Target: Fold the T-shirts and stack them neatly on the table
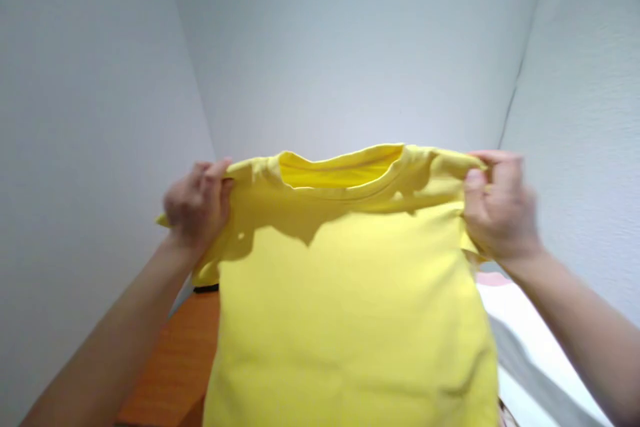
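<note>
A yellow short-sleeved T-shirt hangs spread out in front of me, its round neckline at the top and its lower part running past the bottom edge of the view. My left hand is closed on one shoulder, with a bit of sleeve showing beyond the fist. On the opposite shoulder, my right hand pinches the cloth between thumb and fingers. Both hands are slightly blurred. The fabric is stretched between them, with shadows across the chest. The hem is out of view.
Behind the shirt at lower left is an orange-brown wooden surface, with a small black item at its far end. White, grey and pink cloth lies at lower right. Pale walls enclose the space on the left, back and right.
</note>
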Available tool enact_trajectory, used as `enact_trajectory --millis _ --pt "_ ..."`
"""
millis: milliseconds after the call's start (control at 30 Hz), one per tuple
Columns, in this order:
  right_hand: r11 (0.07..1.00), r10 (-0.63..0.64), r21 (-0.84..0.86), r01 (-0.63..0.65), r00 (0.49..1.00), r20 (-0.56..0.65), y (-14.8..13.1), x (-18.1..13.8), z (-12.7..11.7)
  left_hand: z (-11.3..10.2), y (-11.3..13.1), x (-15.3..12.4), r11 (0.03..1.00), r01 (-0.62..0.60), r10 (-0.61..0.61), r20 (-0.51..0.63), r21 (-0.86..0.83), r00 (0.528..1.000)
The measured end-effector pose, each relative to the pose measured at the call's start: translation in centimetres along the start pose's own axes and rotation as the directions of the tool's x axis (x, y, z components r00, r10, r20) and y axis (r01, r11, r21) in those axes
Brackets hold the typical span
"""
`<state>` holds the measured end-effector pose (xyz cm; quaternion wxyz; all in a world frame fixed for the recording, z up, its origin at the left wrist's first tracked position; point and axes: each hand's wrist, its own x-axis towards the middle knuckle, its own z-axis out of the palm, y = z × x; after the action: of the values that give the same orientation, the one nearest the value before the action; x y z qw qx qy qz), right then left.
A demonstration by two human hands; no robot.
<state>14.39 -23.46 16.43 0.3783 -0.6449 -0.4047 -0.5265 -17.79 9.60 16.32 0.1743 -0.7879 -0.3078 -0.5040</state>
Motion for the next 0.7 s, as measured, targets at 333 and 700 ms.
enact_trajectory --millis 333,700 --pt "0.981 -0.172 0.091 0.172 0.551 0.817 -2.7 -18.0 14.3 14.3 4.0 -13.8 0.987 -0.161 0.118 0.75 -0.015 0.651" --pt "0.993 -0.079 0.098 -0.065 0.253 0.964 -0.6 -26.8 11.6 15.9 3.9 -23.6 0.999 -0.028 -0.024 0.859 0.044 0.511"
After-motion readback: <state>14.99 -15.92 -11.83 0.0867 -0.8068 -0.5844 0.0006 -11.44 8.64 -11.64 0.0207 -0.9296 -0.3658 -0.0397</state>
